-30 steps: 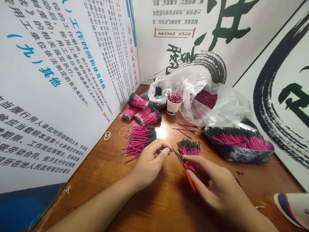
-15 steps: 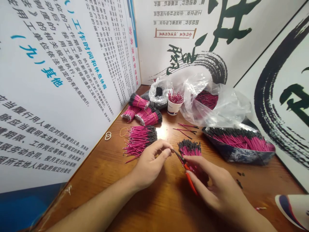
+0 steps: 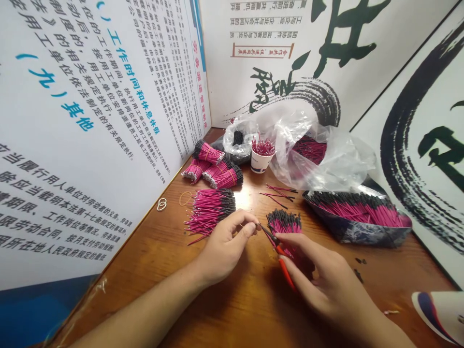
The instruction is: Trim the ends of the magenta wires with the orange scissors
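Note:
My right hand (image 3: pixel 319 273) is closed round red-handled pliers (image 3: pixel 286 271), whose dark, narrow jaws point up and left. Thumb and forefinger of my left hand (image 3: pixel 230 246) are pinched together right at the jaw tips. Whatever they hold is too small to make out. Behind the pliers lies a pile of pink wires with black ends (image 3: pixel 283 221), partly hidden by my right hand. A larger heap of the same wires (image 3: pixel 210 205) is spread beyond my left hand, black ends to the right.
Banded wire bundles (image 3: pixel 221 171) lie at the back left, beside a paper cup of wires (image 3: pixel 262 154). Plastic bags (image 3: pixel 322 150) and a dark tray of wires (image 3: pixel 358 212) stand at the right. Loose rubber bands (image 3: pixel 162 204) lie near the left panel; another cup (image 3: pixel 440 314) is front right.

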`<state>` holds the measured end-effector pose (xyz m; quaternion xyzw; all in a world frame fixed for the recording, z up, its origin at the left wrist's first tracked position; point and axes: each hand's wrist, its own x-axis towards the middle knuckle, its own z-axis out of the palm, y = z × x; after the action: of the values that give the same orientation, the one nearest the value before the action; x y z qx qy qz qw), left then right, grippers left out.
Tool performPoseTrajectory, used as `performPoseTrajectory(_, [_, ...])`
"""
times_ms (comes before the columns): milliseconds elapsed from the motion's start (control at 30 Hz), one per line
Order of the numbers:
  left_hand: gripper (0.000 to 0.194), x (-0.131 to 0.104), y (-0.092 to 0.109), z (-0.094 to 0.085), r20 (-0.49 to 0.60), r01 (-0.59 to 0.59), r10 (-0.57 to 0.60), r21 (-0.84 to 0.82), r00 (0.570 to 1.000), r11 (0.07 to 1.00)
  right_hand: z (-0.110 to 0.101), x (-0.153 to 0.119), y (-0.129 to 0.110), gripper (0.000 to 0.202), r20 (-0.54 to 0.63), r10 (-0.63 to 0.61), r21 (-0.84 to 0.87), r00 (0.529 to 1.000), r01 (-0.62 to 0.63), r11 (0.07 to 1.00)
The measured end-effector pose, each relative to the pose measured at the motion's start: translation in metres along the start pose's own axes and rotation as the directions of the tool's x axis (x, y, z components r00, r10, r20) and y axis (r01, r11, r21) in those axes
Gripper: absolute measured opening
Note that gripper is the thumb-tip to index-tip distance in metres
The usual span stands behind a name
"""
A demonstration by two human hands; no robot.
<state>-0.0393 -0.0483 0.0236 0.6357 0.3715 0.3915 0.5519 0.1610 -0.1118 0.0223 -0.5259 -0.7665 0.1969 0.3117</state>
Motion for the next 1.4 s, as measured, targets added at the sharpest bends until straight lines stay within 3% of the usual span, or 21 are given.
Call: performPoseTrajectory(1400, [0.017, -0.0002, 0.0019, 0.0008, 0.022, 0.002, -0.001, -0.035, 1.000, 0.999, -0.0012, 0.0012, -0.0017, 0.028, 0.000, -0.028, 0.006, 1.000, 0.028, 1.000])
